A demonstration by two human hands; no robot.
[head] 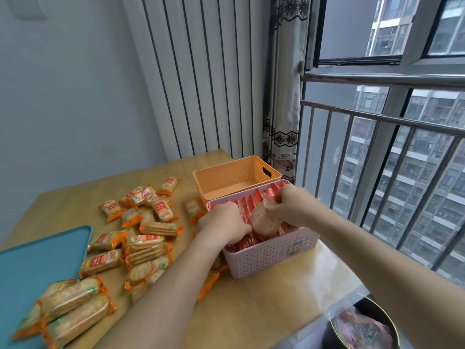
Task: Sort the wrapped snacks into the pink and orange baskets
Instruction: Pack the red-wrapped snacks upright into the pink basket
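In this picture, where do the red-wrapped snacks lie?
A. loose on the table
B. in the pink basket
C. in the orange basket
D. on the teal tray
B: the red-wrapped snacks stand packed in the pink basket, where the right hand grips a pale pack; none shows in the orange basket.

A teal tray lies on the wooden table's left side, a patterned curtain hangs behind the table, and a dark bin stands beside its right edge.
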